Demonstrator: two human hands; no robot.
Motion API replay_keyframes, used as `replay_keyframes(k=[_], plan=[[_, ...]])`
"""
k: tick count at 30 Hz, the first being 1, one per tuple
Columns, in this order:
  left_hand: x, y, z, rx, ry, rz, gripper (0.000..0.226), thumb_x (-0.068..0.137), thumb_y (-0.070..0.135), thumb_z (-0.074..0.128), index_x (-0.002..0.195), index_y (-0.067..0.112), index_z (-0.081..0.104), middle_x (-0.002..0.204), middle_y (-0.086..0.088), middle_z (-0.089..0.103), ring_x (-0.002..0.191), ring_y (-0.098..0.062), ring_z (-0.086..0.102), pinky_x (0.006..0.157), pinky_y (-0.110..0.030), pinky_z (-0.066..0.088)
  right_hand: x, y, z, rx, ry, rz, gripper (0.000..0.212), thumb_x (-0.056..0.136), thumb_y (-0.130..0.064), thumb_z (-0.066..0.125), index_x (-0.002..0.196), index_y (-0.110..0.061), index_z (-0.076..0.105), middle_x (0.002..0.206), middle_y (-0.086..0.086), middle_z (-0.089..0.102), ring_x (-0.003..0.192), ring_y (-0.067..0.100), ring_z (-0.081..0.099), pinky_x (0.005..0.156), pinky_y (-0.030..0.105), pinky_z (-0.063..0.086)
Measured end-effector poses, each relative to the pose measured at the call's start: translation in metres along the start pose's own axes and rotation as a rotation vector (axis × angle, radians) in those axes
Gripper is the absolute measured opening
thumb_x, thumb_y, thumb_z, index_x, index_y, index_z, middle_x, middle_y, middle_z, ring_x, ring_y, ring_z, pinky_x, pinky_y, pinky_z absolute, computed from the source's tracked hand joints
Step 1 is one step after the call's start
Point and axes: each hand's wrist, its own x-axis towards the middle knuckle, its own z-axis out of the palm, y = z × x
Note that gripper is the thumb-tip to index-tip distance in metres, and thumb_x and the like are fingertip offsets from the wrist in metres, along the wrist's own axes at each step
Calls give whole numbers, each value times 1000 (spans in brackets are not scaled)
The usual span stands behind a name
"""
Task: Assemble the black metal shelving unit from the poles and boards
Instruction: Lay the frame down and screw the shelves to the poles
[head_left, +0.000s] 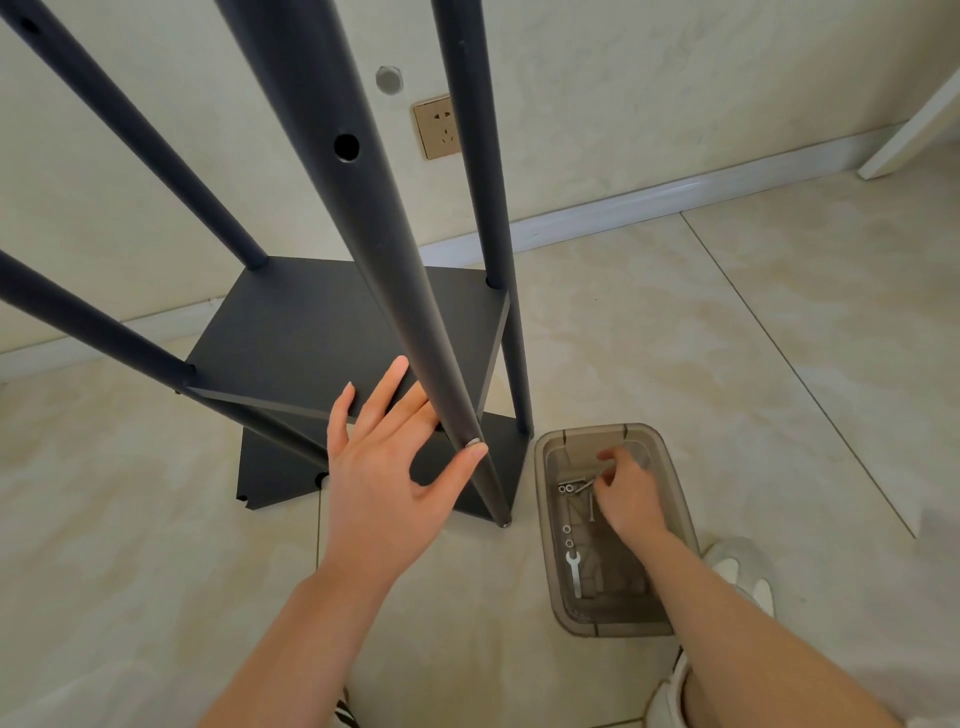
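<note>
Left hand splayed, thumb pressing near pole | right hand, 4 o'clock, curled over screws in tray, grip unclear

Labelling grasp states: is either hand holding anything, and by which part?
Left hand: no grip; thumb tip touches a bolt head on the front pole. Right hand curls over screws in the tray; a pinch cannot be told.
</note>
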Motion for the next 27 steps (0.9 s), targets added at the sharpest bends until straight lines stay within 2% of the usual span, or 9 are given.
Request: replay_keyframes(k=[3, 7, 9, 12, 15, 17, 19, 23, 27], plan=[[0, 0, -1, -3, -6, -4, 39, 89, 52, 56, 117, 29, 71, 139, 31, 38, 141, -17, 44, 118, -60, 22, 19, -9, -19, -63, 6, -44, 39, 96, -5, 53, 131, -22, 52, 72, 3, 63, 68, 27, 66, 56, 37, 52], [1, 1, -2, -4, -9, -11, 39, 89, 53, 56, 115, 30, 71, 138, 37, 34, 140, -17, 45, 118, -60, 23, 49, -23, -43, -136, 43, -76, 57, 95, -6, 52, 147, -27, 43, 74, 8, 65, 75, 31, 66, 61, 34, 47], [1, 1, -3, -10, -5, -7, 38, 88, 53, 56, 114, 30, 71, 138, 38, 34, 140, -18, 46, 117, -61, 24, 63, -29, -52, -122, 88, -83, 52, 96, -6, 50, 144, -22, 48, 87, 12, 70, 87, 32, 66, 72, 34, 50], [1, 1, -4, -14, -11, -11, 38, 89, 54, 55, 116, 33, 70, 138, 38, 34, 140, -18, 45, 117, -61, 24, 74, -37, -62, -61, 130, -93, 29, 95, -5, 56, 122, -7, 68, 108, 13, 72, 103, 28, 65, 83, 26, 45], [1, 2, -5, -1, -27, -17, 40, 89, 56, 54, 118, 33, 70, 140, 36, 35, 141, -17, 44, 117, -60, 25, 68, -52, -62, 78, 164, -83, 16, 90, -9, 67, 104, -5, 75, 98, 8, 73, 92, 18, 63, 81, 23, 42], [2, 3, -7, 40, -35, -13, 43, 89, 57, 53, 120, 31, 70, 141, 29, 40, 140, -18, 46, 116, -59, 28, 55, -66, -55, 204, 133, -71, 12, 89, -14, 71, 100, -10, 74, 89, -2, 71, 85, 12, 62, 77, 22, 45], [2, 4, -9, 85, -48, -11, 46, 89, 58, 52, 120, 30, 71, 138, 23, 45, 138, -20, 48, 115, -59, 32, 37, -82, -43, 263, 92, -81, 9, 91, -17, 68, 100, -17, 69, 85, -10, 66, 82, 5, 61, 73, 20, 48], [6, 8, -14, 122, -71, -24, 44, 86, 56, 61, 118, 28, 72, 133, 20, 48, 134, -24, 52, 113, -58, 35, -1, -106, -10, 352, 26, -115, 4, 99, -24, 57, 103, -23, 56, 80, -9, 67, 75, 4, 63, 68, 15, 46], [8, 13, -18, 118, -82, -34, 42, 85, 54, 64, 114, 25, 75, 130, 14, 56, 131, -28, 54, 111, -61, 35, -32, -122, 17, 542, -94, -82, 3, 103, -26, 48, 101, -27, 50, 74, -7, 71, 70, 4, 69, 74, 20, 52]])
